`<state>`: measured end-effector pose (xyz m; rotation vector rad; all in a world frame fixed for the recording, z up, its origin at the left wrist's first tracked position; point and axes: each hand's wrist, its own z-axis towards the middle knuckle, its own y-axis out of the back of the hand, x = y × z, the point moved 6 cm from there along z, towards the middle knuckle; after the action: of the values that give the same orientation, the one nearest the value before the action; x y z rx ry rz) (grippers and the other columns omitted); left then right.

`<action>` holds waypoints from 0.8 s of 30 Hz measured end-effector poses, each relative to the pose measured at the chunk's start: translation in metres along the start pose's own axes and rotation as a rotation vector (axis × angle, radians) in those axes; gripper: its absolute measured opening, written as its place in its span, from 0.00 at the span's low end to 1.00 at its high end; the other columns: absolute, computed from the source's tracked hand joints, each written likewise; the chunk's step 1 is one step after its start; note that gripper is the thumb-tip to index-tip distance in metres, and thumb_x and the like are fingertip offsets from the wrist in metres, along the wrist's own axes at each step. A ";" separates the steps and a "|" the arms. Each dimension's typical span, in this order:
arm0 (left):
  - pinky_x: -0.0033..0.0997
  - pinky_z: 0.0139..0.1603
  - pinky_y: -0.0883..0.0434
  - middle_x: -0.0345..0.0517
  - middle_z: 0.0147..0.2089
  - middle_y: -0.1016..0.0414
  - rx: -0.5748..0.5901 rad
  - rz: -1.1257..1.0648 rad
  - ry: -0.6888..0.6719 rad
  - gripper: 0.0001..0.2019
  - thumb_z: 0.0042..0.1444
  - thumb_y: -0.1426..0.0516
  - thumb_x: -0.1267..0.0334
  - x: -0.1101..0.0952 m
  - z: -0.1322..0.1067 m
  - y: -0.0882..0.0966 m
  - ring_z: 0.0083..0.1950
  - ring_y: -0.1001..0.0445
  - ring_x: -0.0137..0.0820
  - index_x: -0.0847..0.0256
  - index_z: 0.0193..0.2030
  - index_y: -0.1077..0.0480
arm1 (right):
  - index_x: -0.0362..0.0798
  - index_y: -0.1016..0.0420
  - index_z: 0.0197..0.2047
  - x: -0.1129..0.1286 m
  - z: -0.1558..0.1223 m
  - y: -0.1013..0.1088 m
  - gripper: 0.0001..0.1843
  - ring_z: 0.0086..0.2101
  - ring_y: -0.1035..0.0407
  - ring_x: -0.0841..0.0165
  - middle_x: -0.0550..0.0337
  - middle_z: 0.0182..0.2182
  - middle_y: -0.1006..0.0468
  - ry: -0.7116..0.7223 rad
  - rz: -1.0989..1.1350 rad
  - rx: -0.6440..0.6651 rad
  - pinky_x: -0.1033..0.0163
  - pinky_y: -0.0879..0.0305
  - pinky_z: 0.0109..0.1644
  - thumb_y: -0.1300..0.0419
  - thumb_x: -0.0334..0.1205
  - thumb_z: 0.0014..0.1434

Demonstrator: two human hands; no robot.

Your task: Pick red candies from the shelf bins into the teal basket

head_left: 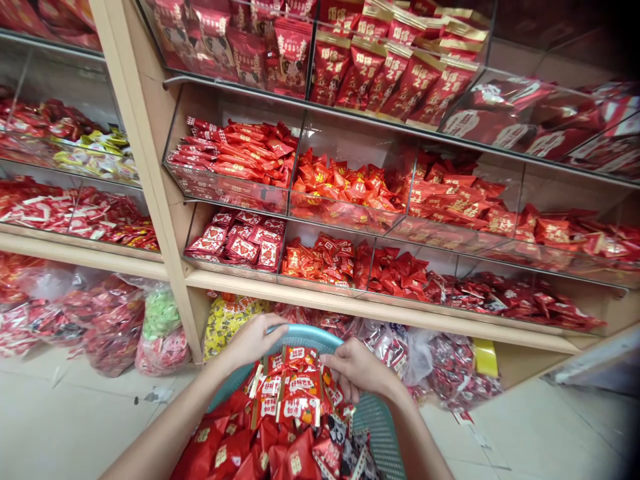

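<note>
A teal plastic basket [383, 427] full of wrapped sweets is in front of me at the bottom middle. My left hand [255, 341] is closed on its far left rim, fingers bent over the edge. Inside, near the far right rim, my right hand [357, 368] has its fingers curled down and its thumb against the packets; whatever lies under those fingers is hidden. Between the hands are flat red-and-white candy packets [300, 385] with orange fruit prints. Larger red packets [295, 460] fill the near side, beside black-and-red ones [333, 443].
A wooden shelf unit [310, 300] with clear bins of red-wrapped sweets [350, 183] rises ahead. A wooden upright [133, 127] divides it on the left. Below the lowest board, plastic bags of sweets [453, 367] and a yellow bag [230, 320] rest on the tiled floor [85, 420].
</note>
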<state>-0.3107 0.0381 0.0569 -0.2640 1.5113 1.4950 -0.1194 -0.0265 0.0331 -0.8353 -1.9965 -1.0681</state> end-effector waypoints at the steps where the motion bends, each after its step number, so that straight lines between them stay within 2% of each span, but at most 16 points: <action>1: 0.30 0.48 0.35 0.47 0.44 0.23 0.039 0.027 0.010 0.19 0.58 0.51 0.52 0.003 -0.001 -0.004 0.45 0.27 0.37 0.59 0.45 0.26 | 0.47 0.37 0.19 0.005 -0.001 0.005 0.26 0.10 0.39 0.74 0.64 0.09 0.32 0.024 -0.015 -0.027 0.71 0.49 0.12 0.45 0.62 0.51; 4: 0.29 0.46 0.35 0.46 0.43 0.22 0.072 0.042 0.036 0.21 0.58 0.53 0.49 0.008 -0.002 -0.008 0.42 0.26 0.37 0.57 0.46 0.26 | 0.47 0.37 0.21 0.030 -0.002 0.030 0.23 0.11 0.38 0.73 0.64 0.10 0.31 0.130 -0.078 -0.174 0.70 0.47 0.14 0.46 0.59 0.53; 8: 0.28 0.46 0.35 0.45 0.43 0.22 0.051 0.010 0.048 0.21 0.57 0.52 0.49 0.009 -0.001 -0.006 0.42 0.26 0.37 0.57 0.45 0.25 | 0.48 0.35 0.25 0.075 0.011 0.081 0.16 0.16 0.34 0.71 0.62 0.15 0.28 0.262 -0.241 -0.498 0.68 0.41 0.21 0.45 0.52 0.55; 9: 0.28 0.46 0.35 0.45 0.42 0.22 0.043 -0.001 0.055 0.20 0.56 0.51 0.49 0.009 -0.001 -0.006 0.42 0.26 0.37 0.57 0.44 0.25 | 0.48 0.33 0.25 0.086 0.017 0.094 0.15 0.20 0.32 0.70 0.60 0.17 0.26 0.267 -0.346 -0.609 0.67 0.39 0.25 0.45 0.50 0.55; 11: 0.28 0.46 0.35 0.45 0.41 0.21 0.029 -0.023 0.068 0.20 0.55 0.50 0.49 0.010 -0.001 -0.005 0.42 0.26 0.37 0.57 0.43 0.24 | 0.48 0.29 0.30 0.098 0.035 0.114 0.10 0.31 0.28 0.66 0.56 0.27 0.22 0.135 -0.588 -0.747 0.66 0.37 0.34 0.44 0.46 0.54; 13: 0.28 0.46 0.35 0.45 0.40 0.21 0.027 -0.034 0.074 0.19 0.55 0.50 0.49 0.010 -0.001 -0.005 0.42 0.26 0.37 0.58 0.42 0.24 | 0.48 0.27 0.35 0.100 0.057 0.126 0.09 0.40 0.28 0.62 0.52 0.37 0.22 -0.026 -0.714 -0.747 0.64 0.37 0.38 0.42 0.44 0.52; 15: 0.28 0.46 0.35 0.45 0.40 0.21 0.032 -0.023 0.071 0.19 0.55 0.50 0.49 0.010 -0.002 -0.005 0.41 0.26 0.37 0.58 0.41 0.24 | 0.45 0.26 0.38 0.095 0.078 0.131 0.14 0.43 0.29 0.58 0.47 0.42 0.24 -0.125 -0.741 -0.694 0.62 0.36 0.40 0.38 0.43 0.48; 17: 0.28 0.46 0.35 0.46 0.40 0.22 0.033 -0.005 0.067 0.20 0.56 0.51 0.49 0.009 -0.002 -0.005 0.41 0.26 0.37 0.58 0.42 0.24 | 0.42 0.26 0.39 0.087 0.096 0.134 0.20 0.43 0.29 0.56 0.43 0.42 0.24 -0.187 -0.741 -0.636 0.60 0.35 0.40 0.34 0.45 0.44; 20: 0.29 0.47 0.35 0.46 0.40 0.22 0.023 0.001 0.072 0.20 0.56 0.51 0.49 0.010 -0.002 -0.004 0.41 0.26 0.37 0.57 0.42 0.24 | 0.40 0.26 0.41 0.074 0.115 0.138 0.27 0.42 0.28 0.55 0.42 0.40 0.23 -0.263 -0.749 -0.558 0.59 0.34 0.41 0.31 0.48 0.39; 24: 0.28 0.47 0.35 0.45 0.39 0.22 0.023 -0.014 0.074 0.19 0.55 0.50 0.49 0.011 -0.002 -0.005 0.41 0.26 0.37 0.57 0.41 0.24 | 0.40 0.26 0.43 0.068 0.123 0.141 0.30 0.44 0.29 0.53 0.40 0.42 0.24 -0.312 -0.765 -0.529 0.57 0.34 0.42 0.30 0.49 0.38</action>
<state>-0.3141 0.0401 0.0455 -0.3183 1.5814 1.4699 -0.0784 0.1577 0.0968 -0.4944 -2.4084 -2.0691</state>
